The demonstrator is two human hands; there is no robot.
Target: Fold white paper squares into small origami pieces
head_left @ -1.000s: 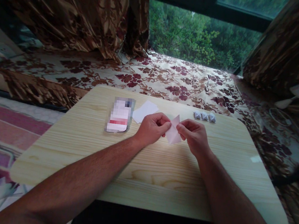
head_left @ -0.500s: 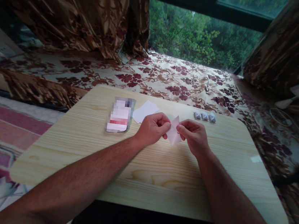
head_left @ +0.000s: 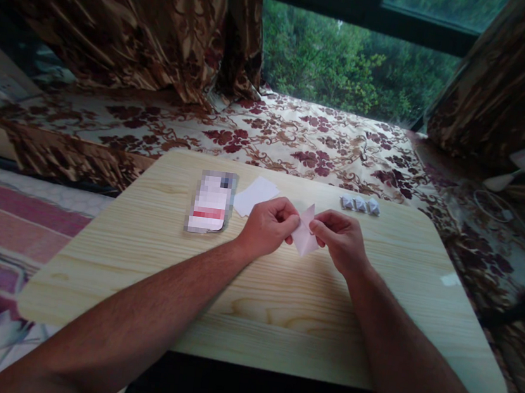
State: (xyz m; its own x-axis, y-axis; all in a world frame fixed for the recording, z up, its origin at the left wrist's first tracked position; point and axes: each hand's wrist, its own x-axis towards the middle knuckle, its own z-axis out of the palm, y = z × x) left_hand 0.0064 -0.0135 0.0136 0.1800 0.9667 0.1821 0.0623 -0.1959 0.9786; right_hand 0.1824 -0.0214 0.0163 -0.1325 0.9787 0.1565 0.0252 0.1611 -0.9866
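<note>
A folded piece of white paper [head_left: 305, 236], roughly diamond-shaped with a crease down its middle, is held just above the table between both hands. My left hand [head_left: 270, 224] pinches its left corner between thumb and fingers. On the opposite corner my right hand [head_left: 340, 238] has its thumb and curled fingers closed. Fingertips cover both side corners, while the top and bottom points show. Loose white paper sheets [head_left: 255, 196] lie just beyond my left hand. Three small folded paper pieces [head_left: 360, 204] sit in a row beyond my right hand.
The light wooden table [head_left: 250, 297] has rounded corners. A phone-like object [head_left: 210, 203], blurred out, lies left of the sheets. Near the right edge is a small pale patch [head_left: 449, 279]. Behind the table are a floral-covered ledge [head_left: 317, 139], curtains [head_left: 168, 25] and a window.
</note>
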